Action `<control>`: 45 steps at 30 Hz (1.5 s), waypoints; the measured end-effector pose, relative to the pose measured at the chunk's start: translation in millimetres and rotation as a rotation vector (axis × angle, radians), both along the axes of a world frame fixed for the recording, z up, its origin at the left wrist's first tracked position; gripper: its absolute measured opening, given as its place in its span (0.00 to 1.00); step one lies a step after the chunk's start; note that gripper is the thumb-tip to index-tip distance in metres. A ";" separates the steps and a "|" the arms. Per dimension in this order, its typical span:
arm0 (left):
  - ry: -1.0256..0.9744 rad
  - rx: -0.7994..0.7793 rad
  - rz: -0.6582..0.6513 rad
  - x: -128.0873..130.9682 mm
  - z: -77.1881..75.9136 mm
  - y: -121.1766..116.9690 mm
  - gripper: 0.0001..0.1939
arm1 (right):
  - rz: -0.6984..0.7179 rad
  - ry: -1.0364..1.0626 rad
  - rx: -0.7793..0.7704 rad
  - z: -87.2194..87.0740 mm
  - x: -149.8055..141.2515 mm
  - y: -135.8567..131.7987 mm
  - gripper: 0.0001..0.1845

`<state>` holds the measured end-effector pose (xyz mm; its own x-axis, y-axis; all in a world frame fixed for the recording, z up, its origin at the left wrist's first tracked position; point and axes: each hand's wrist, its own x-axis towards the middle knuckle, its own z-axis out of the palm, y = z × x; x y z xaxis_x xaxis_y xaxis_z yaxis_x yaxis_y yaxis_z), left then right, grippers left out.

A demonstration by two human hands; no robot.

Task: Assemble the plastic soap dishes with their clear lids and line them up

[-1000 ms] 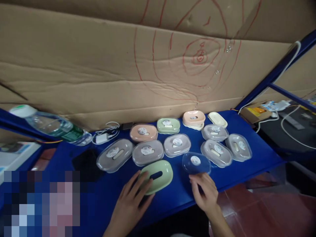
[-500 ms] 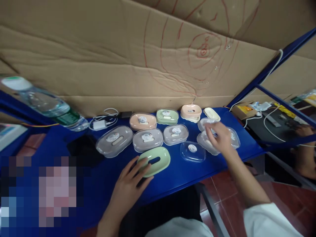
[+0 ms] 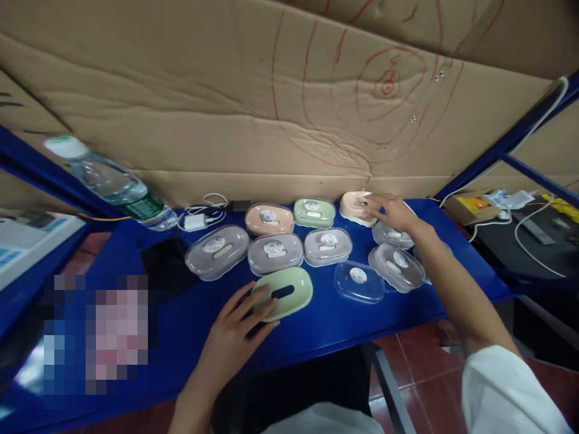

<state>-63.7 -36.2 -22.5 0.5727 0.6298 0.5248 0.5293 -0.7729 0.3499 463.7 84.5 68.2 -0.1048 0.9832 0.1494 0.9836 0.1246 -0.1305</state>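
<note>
While cardboard (image 3: 181, 90) backs the blue table (image 3: 316, 328), I see left hand (image 3: 237, 328) spread on green dish (image 3: 296, 289); right hand (image 3: 392, 211) at pink dish (image 3: 353, 202), grip unclear.

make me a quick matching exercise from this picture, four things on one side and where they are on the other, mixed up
1. left hand
2. right hand
3. loose clear lid
4. water bottle

A. left of the white charger
B. at a peach dish
C. touching the open green dish
D. on the blue table

Pairs: 1-C, 2-B, 3-D, 4-A
</note>
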 end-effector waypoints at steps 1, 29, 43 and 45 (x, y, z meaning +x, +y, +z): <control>-0.004 -0.004 0.001 -0.4 0.0 -0.2 0.17 | -0.022 0.002 -0.018 0.3 1.4 2.6 0.24; -0.317 -0.107 0.215 -28.1 37.1 -57.2 0.15 | 0.463 0.353 0.153 -14.4 -183.0 -221.4 0.18; -0.014 -0.007 0.147 26.2 22.0 -72.6 0.15 | 0.380 0.498 0.250 -68.2 -225.8 -239.2 0.28; 0.035 0.011 0.182 33.2 23.2 -81.6 0.13 | 0.384 0.419 0.175 -69.8 -221.0 -233.2 0.31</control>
<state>-30.5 -117.8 0.7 0.4676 0.7192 0.5139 0.6724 -0.6668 0.3214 242.7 -148.8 -1.6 -0.3451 0.8436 0.4114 0.7329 0.5160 -0.4434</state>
